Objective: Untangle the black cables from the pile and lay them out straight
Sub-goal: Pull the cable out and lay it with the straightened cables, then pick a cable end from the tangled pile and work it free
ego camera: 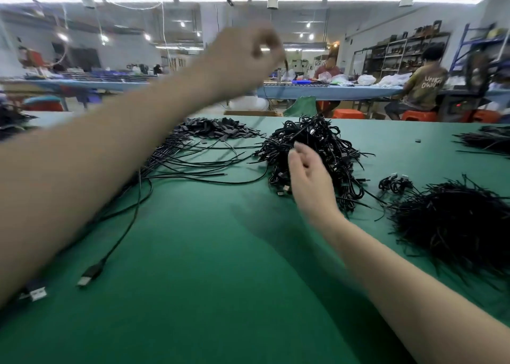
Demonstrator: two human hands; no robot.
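Observation:
A tangled pile of black cables (311, 145) lies on the green table (209, 267), just right of centre. My left hand (242, 57) is raised high above the table, blurred, and pinches a thin black cable (248, 132) that runs down towards the table. My right hand (309, 178) hovers at the near side of the pile with fingers loosely curled, holding nothing that I can see. Several cables laid out straight (190, 159) fan across the table to the left of the pile, their USB plugs (88, 274) near the front left.
A second heap of black cables (452, 220) sits at the right, with a small loose bundle (394, 184) beside it. Flat black pieces (218, 127) are heaped at the back. More cables lie at the far right edge (488, 140). Two people sit at a table behind.

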